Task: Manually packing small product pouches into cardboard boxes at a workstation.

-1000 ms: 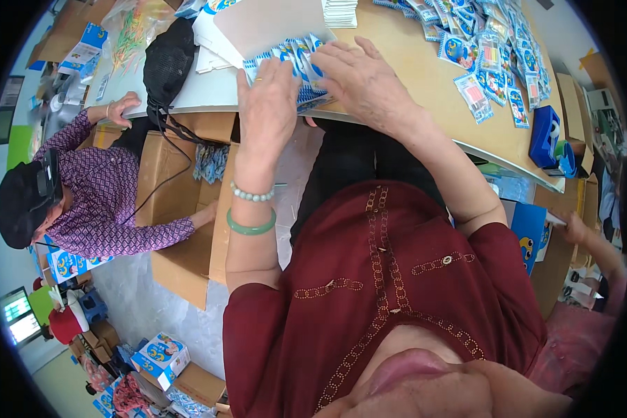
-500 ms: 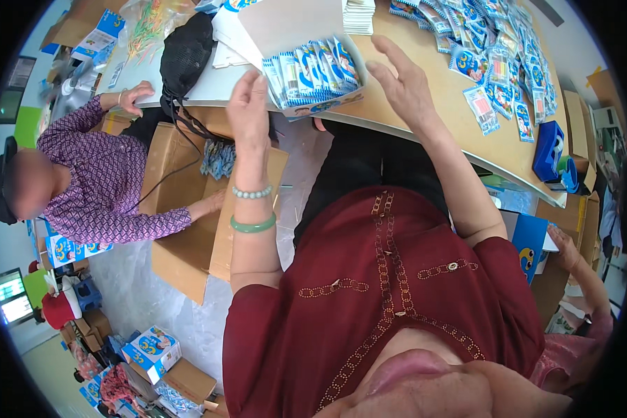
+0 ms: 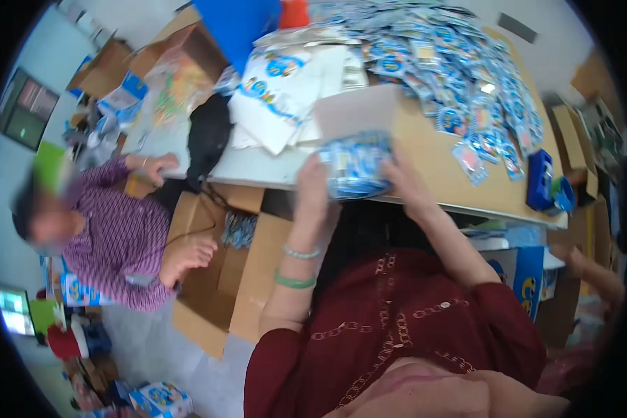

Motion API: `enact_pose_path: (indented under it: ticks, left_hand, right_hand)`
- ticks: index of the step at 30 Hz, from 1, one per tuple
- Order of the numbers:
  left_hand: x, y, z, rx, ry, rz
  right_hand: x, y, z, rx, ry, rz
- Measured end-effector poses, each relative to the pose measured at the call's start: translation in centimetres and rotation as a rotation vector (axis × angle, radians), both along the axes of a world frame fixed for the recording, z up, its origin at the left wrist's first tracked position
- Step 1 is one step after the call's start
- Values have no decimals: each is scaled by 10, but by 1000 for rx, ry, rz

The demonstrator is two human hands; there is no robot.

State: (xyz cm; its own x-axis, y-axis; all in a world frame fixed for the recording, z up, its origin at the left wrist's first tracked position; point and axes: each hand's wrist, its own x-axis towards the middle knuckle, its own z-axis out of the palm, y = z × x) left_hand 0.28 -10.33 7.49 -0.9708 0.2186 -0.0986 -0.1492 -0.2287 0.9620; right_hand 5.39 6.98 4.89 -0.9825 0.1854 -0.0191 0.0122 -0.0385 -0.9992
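A worker's left hand (image 3: 313, 184) and right hand (image 3: 405, 184) flank an open box (image 3: 355, 111) of blue-and-white packets (image 3: 359, 164) at the front edge of a bench (image 3: 428, 157), just above the middle of the frame. The box lies directly between the two hands, its pale lid raised on the side away from the worker. The left hand is at the box's left side and the right hand is at its right side, fingers pointing up the frame. The hands are set apart by the box's width, both appearing to touch it; blur hides whether the fingers grip or merely press, and whether the box rests on the bench or is lifted cannot be told. A beaded bracelet (image 3: 300, 252) and a green bangle (image 3: 294, 280) circle the left wrist.

A heap of packets (image 3: 425, 59) spreads across the upper right of the frame, beyond the right hand. White printed cartons (image 3: 275, 97) lie flat at upper centre, near a black bag (image 3: 209, 132). A blue tape dispenser (image 3: 539, 181) stands at right. At left, a co-worker in a purple patterned shirt (image 3: 115, 237) extends one hand (image 3: 191, 256) over a cardboard carton (image 3: 261, 279).
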Motion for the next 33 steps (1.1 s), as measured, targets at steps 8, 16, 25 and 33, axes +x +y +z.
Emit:
enact_pose_path:
  ticks: [8,16,25,33]
  left_hand:
    - [-27,32,2,-1106,444,-111]
    - [-45,38,19,-1264,333,-142]
    - [-43,22,-12,-1064,416,-94]
    - [-89,-133,33,-1212,195,328]
  right_hand:
    - [32,40,8,-137,21,-32]
    - [35,41,5,-144,68,-18]
    - [47,51,-8,-165,-3,-95]
    - [51,66,-13,-161,-31,-253]
